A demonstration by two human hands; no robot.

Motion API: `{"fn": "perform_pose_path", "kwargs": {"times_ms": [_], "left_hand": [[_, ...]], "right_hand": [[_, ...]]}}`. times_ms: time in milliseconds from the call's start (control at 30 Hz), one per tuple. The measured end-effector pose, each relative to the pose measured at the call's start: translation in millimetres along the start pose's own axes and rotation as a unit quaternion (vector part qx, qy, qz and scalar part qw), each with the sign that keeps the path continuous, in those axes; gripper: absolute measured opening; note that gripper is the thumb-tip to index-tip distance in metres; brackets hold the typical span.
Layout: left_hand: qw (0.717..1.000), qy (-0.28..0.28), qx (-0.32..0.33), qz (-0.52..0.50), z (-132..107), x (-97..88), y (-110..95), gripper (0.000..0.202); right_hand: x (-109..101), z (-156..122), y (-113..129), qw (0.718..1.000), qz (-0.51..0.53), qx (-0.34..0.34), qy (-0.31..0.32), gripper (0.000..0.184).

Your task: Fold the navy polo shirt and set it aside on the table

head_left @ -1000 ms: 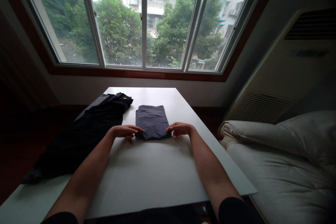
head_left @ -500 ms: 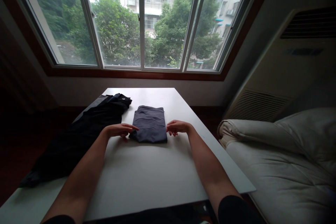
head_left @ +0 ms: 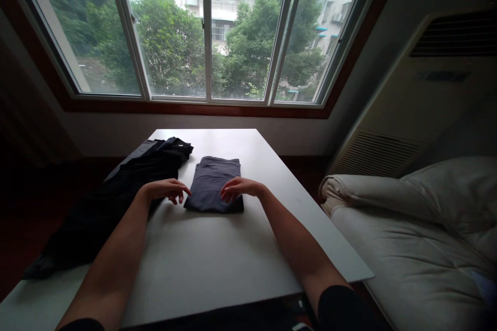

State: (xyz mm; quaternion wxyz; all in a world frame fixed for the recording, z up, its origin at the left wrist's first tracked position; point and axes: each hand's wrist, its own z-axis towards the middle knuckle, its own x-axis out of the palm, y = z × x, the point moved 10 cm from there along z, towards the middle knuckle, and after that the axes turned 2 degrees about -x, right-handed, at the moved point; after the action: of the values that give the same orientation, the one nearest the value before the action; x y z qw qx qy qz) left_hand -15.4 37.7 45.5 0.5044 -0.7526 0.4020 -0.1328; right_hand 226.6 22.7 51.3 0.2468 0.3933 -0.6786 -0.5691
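Observation:
A dark grey garment [head_left: 213,186], folded into a flat rectangle, lies on the white table [head_left: 217,253] in front of me. My left hand [head_left: 169,190] is at its left edge, fingers apart and bent downward, holding nothing. Over the right part of the folded garment is my right hand [head_left: 239,187], its fingers loosely curved and apart. Whether those fingertips touch the cloth I cannot tell. Left of the garment, a heap of black clothes [head_left: 112,207] is spread along the table's side, passing behind my left forearm.
A padded cream-coloured seat or bedding [head_left: 404,232] stands right of the table. Behind it is a tall vented cabinet unit [head_left: 411,108]. Past the table's far edge is a wall with a wide window [head_left: 212,106].
My right hand has moved left from beside the garment to above it. My left hand has shifted left, off the cloth to its edge. The garment's lower left corner lies slightly further left.

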Motion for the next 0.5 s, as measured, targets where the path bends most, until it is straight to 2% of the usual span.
{"fn": "perform_pose_path", "kwargs": {"times_ms": [67,133,200,300,400,500], "left_hand": [[0.999,-0.021,0.023,0.008,-2,-2.8,-10,0.063],[0.998,-0.027,0.052,0.004,3,3.2,-25,0.062],[0.998,-0.007,0.069,0.007,15,20.2,-39,0.058],[0.996,0.046,0.07,0.032,39,56.1,-49,0.055],[0.995,0.072,0.046,0.059,57,78.6,-43,0.056],[0.993,0.077,-0.01,0.085,65,79.9,-21,0.061]], "right_hand": [[23,5,-1,0.998,0.007,0.024,0.053,0.055],[38,7,-3,0.995,0.01,0.048,0.086,0.058],[46,8,-8,0.992,0.013,0.07,0.101,0.059],[53,4,-18,0.986,0.021,0.107,0.126,0.056],[53,-1,-28,0.98,0.024,0.133,0.148,0.052],[46,-5,-39,0.975,0.018,0.149,0.162,0.053]]}}
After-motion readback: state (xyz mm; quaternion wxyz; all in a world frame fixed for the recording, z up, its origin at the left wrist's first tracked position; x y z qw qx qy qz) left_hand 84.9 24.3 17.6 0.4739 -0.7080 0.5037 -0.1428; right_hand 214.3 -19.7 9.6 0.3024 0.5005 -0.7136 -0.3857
